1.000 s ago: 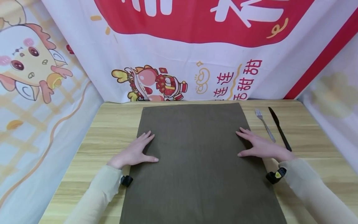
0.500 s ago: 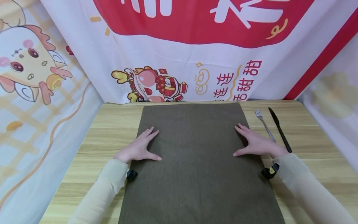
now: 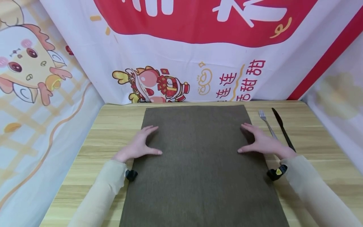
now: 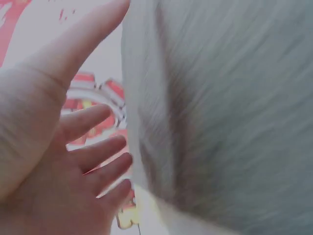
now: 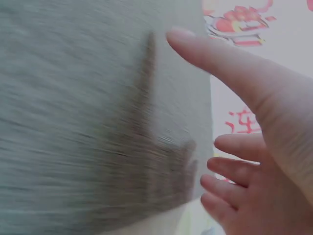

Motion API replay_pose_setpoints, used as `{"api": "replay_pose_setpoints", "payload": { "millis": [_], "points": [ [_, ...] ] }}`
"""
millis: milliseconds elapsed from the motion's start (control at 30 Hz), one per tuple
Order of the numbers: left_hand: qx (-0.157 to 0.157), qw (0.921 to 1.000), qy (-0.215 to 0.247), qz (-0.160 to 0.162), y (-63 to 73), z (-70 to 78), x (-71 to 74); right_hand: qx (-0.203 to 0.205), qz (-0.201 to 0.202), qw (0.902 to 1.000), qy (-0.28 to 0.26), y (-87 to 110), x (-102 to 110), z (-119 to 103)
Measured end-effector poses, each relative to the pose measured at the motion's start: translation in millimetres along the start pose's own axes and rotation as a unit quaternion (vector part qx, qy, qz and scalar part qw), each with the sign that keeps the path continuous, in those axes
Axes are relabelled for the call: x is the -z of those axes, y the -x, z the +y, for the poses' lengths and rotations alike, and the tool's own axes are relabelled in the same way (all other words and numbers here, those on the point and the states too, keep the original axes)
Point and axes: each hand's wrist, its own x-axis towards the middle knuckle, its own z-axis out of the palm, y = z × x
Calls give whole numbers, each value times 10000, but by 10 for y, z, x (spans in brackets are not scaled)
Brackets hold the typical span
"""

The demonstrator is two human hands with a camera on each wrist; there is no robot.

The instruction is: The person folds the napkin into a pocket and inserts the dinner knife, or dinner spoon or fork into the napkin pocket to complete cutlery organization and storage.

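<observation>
On the wooden table (image 3: 105,132), fork (image 3: 267,126) and knife (image 3: 282,127) lie beside brown cloth (image 3: 198,164), left grip (image 3: 138,145) and right grip (image 3: 261,142) spread wide, empty.

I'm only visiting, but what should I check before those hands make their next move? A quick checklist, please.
1. Cloth lying flat: ok where visible, no raised folds seen.
2. Cloth's near edge: cannot tell, outside the head view.
3. Left hand free: ok, holding nothing.
4. Right hand free: ok, holding nothing.
5. Fork and knife off the cloth: ok, both on the table.
6. Right wrist clear of the knife: cannot tell; they look close.
</observation>
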Motion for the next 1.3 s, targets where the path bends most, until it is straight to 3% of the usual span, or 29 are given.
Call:
{"api": "replay_pose_setpoints", "payload": {
  "millis": [100, 167, 333, 633, 1000, 1167, 1300],
  "points": [
    [102, 9981, 283, 535, -133, -101, 127, -187, 310, 9990, -259, -93, 146, 38],
    [336, 9947, 492, 836, -230, -178, 213, -342, 475, 9971, -496, -165, 242, 70],
    [916, 9809, 1120, 1297, -451, -351, 366, -698, 845, 9881, -1079, -374, 417, 140],
    [1721, 9565, 1810, 1508, -709, -598, 359, -1187, 1260, 9701, -1701, -711, 431, 310],
    [2286, 9370, 2110, 1593, -827, -598, 334, -1403, 1192, 9549, -2332, -826, 392, 348],
    [2204, 9361, 2133, 1722, -823, -567, 319, -1639, 1271, 9502, -2328, -864, 370, 327],
    [1989, 9441, 1910, 1805, -822, -537, 316, -1689, 1326, 9472, -2380, -896, 362, 327]
  ]
}}
